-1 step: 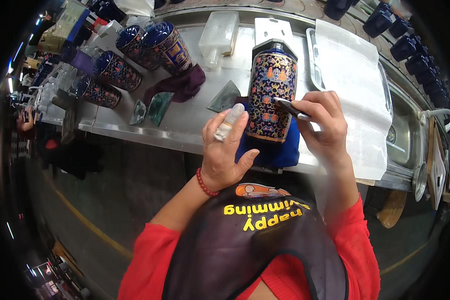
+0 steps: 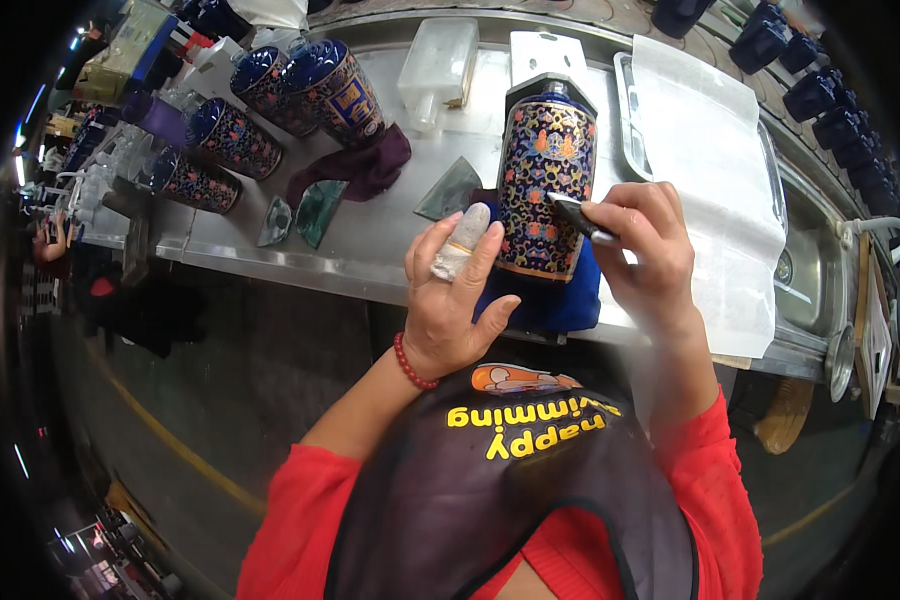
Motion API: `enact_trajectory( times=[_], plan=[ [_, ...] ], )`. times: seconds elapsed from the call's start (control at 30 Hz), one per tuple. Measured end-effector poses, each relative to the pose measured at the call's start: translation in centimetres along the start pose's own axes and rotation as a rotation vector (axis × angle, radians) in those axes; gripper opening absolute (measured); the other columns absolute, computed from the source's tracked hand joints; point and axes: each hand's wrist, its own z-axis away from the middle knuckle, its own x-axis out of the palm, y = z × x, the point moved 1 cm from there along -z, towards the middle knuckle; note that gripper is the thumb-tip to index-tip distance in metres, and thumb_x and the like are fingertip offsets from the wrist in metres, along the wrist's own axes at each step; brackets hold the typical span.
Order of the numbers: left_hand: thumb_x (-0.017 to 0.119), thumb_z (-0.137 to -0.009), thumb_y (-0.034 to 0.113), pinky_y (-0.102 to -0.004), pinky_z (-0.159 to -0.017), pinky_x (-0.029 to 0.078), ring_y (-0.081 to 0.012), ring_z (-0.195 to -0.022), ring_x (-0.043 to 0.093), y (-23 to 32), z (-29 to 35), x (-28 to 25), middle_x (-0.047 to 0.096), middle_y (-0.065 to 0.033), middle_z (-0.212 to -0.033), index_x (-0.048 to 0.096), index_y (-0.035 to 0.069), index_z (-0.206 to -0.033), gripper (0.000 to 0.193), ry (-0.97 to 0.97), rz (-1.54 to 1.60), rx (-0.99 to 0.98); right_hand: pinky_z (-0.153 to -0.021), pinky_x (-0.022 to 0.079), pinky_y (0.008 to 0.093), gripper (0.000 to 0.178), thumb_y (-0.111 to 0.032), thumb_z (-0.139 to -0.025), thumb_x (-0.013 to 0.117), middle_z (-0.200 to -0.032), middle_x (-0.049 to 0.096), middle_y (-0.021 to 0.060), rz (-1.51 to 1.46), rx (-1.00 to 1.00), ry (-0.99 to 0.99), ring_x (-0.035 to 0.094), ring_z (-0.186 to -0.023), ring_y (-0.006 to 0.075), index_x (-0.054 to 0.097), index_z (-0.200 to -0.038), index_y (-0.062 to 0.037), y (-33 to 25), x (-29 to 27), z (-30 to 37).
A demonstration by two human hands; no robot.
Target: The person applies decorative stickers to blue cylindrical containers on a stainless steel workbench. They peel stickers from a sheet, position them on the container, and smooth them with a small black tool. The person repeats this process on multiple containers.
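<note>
A dark blue bottle (image 2: pixel 547 185) with a colourful floral pattern lies on a blue cloth (image 2: pixel 570 307), its neck end pointing away and set in a dark angular holder (image 2: pixel 582 92). My right hand (image 2: pixel 648 245) pinches a small dark tool with a pale tip (image 2: pixel 577 215), which reaches over the bottle's right side. Whether the tip touches the surface, I cannot tell. By the bottle's lower left side is my left hand (image 2: pixel 448 310), fingers apart and holding nothing. A whitish cover (image 2: pixel 454 262) wraps one of its fingers, with a band around it.
Several patterned blue bottles (image 2: pixel 238 140) and a purple cloth (image 2: pixel 365 170) occupy the left of the metal bench. Dark green triangular pieces (image 2: pixel 320 212) lie nearer. A clear glass bottle (image 2: pixel 440 60) lies behind. To the right are white paper (image 2: pixel 705 140) and a sink (image 2: pixel 810 270).
</note>
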Motion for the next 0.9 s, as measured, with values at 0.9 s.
enact_trajectory(
  times=[0.9],
  plan=[
    [0.09,-0.064,0.032,-0.0659,-0.115,0.015,-0.0374,-0.135,0.039,0.8,-2.8,1.0,0.055,-0.0175,-0.138,0.041,0.003,-0.15,0.103,-0.102,-0.097,-0.122,-0.074,0.046,0.0432,0.022,-0.011,-0.073,0.077,-0.075,0.052,0.0047,0.01,-0.286,-0.217,0.059,-0.071,0.024,0.057,-0.082,-0.0117,0.4,-0.3,-8.2]
  ],
)
